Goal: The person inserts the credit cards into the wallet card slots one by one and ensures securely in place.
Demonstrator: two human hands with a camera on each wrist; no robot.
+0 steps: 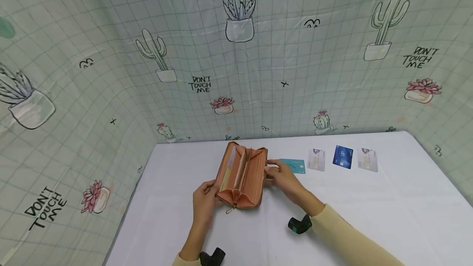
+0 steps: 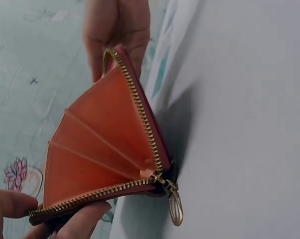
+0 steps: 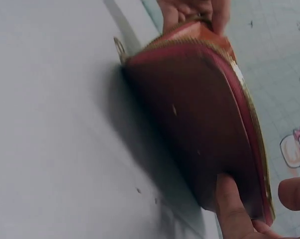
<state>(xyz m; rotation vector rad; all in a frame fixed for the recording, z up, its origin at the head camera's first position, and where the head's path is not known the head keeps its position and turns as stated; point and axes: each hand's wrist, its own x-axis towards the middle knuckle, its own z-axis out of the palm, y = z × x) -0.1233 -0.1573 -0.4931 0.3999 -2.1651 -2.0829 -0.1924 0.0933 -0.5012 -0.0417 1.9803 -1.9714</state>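
Both hands hold an orange wallet [image 1: 242, 175] spread wide on the white desk [image 1: 369, 208]. The left hand [image 1: 204, 198] grips the wallet's left flap, thumb on the inside edge and fingers [image 2: 75, 226] curled under it. The right hand [image 1: 282, 177] pinches the right flap near its far end, thumb [image 3: 232, 209] pressed on the dark outer face and a finger over the zipper edge. Between the hands the wallet stands on its spine with its mouth up, the pleated gusset [image 2: 97, 149] fanned out and the brass zipper [image 2: 140, 107] running round the rim. The zipper pull [image 2: 175, 208] hangs at the near end, just beside the left hand, above the desk. Pale slips [image 1: 230, 161] stick up from the pockets on the left hand's side.

Just past the right hand's fingertips lies a teal card [image 1: 295, 165], partly hidden by the fingers. Farther out on that side, in a row, lie a grey card [image 1: 316, 159], a blue card [image 1: 343, 157] and another grey card [image 1: 367, 159], each apart from the next. A cactus-print cloth [image 1: 236, 52] hangs behind the desk and along the left hand's side.
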